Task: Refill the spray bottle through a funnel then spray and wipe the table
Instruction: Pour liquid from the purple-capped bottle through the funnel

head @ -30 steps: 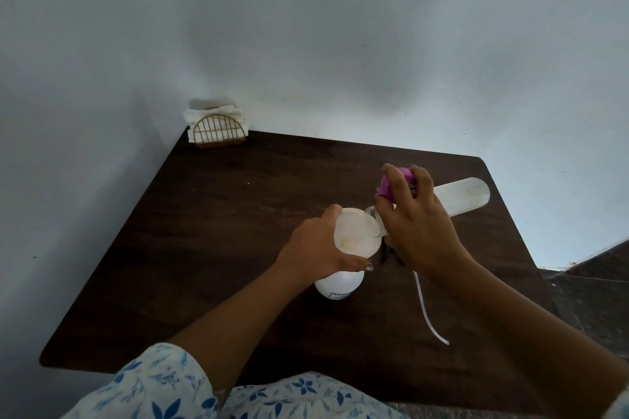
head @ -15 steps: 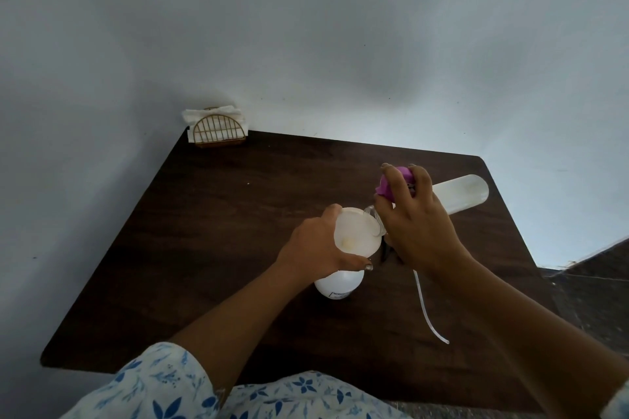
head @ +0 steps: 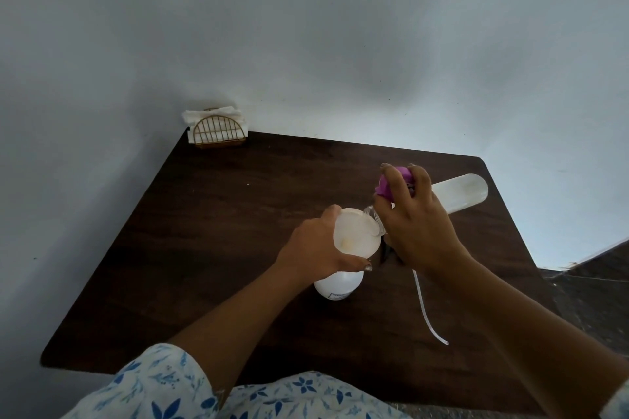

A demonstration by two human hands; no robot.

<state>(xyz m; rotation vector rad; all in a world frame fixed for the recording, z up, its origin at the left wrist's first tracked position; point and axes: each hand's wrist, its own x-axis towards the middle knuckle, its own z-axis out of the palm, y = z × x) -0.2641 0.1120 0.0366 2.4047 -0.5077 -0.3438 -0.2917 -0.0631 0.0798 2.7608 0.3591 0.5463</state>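
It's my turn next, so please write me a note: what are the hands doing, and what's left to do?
Left hand grips the funnel seated in the white spray bottle. Right hand holds the clear refill bottle tilted, mouth at the funnel rim. The sprayer's dip tube lies on the table. Done: sprayer off, funnel in, pour apparently under way. Left: finish filling, refit sprayer, spray, wipe; napkins stand at the far left corner.

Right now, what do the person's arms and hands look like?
The left hand and right hand wear no gloves or rings that show. Both forearms are bare. The left arm has a white sleeve printed with blue flowers and leaves.
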